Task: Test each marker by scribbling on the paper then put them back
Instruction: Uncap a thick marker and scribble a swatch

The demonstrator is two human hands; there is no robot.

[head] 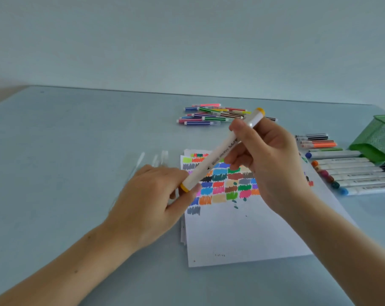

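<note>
Overhead, a white marker with yellow ends (222, 150) is slanting in the air above the scribbled paper (242, 228), gripped by both hands. The right hand (268, 164) is curling round its upper half, while the left hand (156, 197) is pinching the lower yellow cap between thumb and fingers. Beyond them, a loose pile of thin striped markers (213, 114) is lying on the table (65, 162). A row of thick white markers (354, 173) is sitting right of the paper, beside a tipped green mesh holder (379, 138).

Yellow-capped white marker (220, 151) tilted above scribbled paper (242, 228)
</note>
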